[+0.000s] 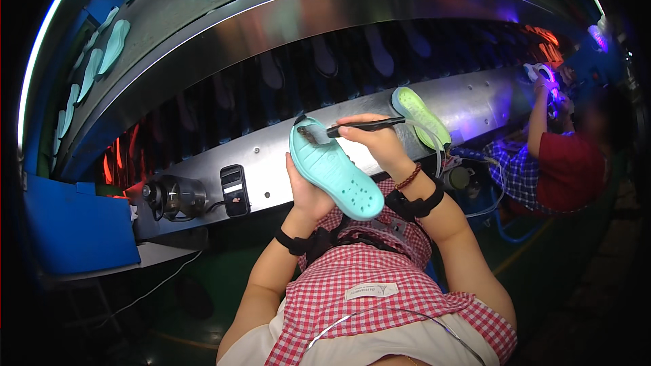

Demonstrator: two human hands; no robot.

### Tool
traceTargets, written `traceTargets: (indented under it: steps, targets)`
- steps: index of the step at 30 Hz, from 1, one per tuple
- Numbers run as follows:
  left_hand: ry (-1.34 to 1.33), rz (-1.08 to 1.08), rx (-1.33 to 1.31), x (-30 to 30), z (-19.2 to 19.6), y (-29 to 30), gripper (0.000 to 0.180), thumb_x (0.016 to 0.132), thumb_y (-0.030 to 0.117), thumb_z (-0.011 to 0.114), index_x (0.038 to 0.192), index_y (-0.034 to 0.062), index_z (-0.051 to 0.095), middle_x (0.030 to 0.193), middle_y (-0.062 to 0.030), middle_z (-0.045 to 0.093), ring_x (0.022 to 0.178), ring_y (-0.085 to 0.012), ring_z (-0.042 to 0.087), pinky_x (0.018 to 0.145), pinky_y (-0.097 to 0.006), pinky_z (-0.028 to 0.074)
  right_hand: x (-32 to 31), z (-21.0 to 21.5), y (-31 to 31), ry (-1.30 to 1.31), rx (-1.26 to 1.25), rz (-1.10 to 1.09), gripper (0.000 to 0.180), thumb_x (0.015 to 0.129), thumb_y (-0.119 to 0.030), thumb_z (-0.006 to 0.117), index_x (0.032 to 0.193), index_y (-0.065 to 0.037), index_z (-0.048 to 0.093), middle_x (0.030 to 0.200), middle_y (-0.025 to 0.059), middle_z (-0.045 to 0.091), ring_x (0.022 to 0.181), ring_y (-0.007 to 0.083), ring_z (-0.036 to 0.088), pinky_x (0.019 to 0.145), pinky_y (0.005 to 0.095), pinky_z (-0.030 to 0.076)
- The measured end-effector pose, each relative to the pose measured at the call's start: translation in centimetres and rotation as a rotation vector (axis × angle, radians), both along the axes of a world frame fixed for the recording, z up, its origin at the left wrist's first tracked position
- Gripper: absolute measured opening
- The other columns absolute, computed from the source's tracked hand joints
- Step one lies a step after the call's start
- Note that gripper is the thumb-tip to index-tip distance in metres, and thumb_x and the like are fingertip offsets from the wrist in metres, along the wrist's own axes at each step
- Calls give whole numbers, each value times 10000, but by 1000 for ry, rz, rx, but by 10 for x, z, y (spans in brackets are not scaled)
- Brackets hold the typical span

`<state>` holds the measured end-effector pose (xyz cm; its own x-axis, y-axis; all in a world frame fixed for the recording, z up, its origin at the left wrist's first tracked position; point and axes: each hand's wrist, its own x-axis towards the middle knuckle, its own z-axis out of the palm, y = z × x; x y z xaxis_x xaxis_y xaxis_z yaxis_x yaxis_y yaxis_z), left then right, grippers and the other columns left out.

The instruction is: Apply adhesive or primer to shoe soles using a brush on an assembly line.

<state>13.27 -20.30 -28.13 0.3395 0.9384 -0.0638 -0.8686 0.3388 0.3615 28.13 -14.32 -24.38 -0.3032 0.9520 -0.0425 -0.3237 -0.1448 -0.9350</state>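
A turquoise shoe sole [333, 173] with small holes at its near end rests in my left hand [306, 193], fingers wrapped around its left edge. It is tilted over the front of the metal ledge [278, 156]. Between the fingers of my right hand [381, 144] is a black-handled brush [369, 125], with a thin clear tube running from its back end. The brush's head touches the hollow at the sole's far end, where a dark patch shows. A yellow-green sole [422, 120] lies on the ledge to the right of my right hand.
Behind the ledge, several soles pass in a dark channel under a conveyor [224, 10] carrying turquoise soles. A phone [234, 190] and a glass jar [184, 194] stand left, beside a blue box [78, 224]. At right, a person in red [569, 169] works under violet light.
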Motion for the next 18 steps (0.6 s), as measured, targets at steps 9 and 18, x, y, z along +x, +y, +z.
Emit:
traceTargets:
  steps: [9, 18]
  targets:
    - [292, 309, -195, -36, 17, 13, 669, 855, 623, 226, 1140, 83, 497, 1024, -92, 574, 927, -247, 558, 828, -391, 458, 14, 22, -41, -638, 732, 382, 182, 687, -63, 679, 869, -57, 682, 691, 76, 616, 637, 174, 575, 590, 264, 453]
    - [106, 85, -196, -8, 40, 6, 691, 850, 628, 186, 1165, 88, 480, 1047, -120, 574, 928, -293, 568, 823, -445, 465, 6, 47, -22, -328, 276, 212, 189, 750, -85, 662, 931, -33, 664, 852, 86, 660, 759, 130, 614, 684, 221, 476]
